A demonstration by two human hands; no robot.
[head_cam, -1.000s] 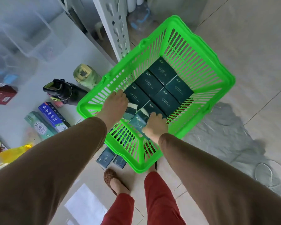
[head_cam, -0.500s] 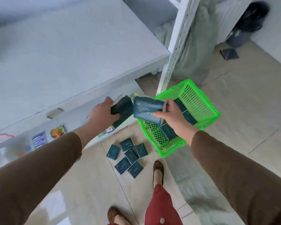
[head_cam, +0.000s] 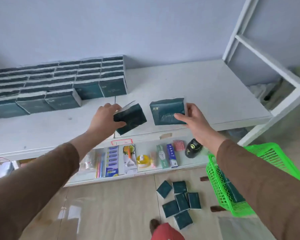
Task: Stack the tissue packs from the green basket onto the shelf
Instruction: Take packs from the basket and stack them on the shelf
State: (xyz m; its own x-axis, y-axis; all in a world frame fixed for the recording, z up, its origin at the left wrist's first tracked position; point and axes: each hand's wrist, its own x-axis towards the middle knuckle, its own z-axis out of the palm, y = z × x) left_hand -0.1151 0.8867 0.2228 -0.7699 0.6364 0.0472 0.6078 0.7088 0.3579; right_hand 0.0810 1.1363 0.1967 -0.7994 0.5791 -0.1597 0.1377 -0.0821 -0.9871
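Both hands have risen from beside the green basket to above the white shelf, each carrying 1 dark teal tissue pack. Left hand grips its pack with the fingers curled over the far edge and the thumb under the near side; that pack is tilted, one corner pointing down past the shelf's front lip. Right hand pinches the second pack, thumb across its printed face and fingers behind its right edge, holding it nearly flat and facing up. The 2 packs are near each other but not touching. On the shelf to the left, stacked packs form rows several layers high against the wall. The basket stands on the floor at lower right, partly hidden by the right sleeve, with packs showing inside. 6 loose packs lie on the floor beside it.
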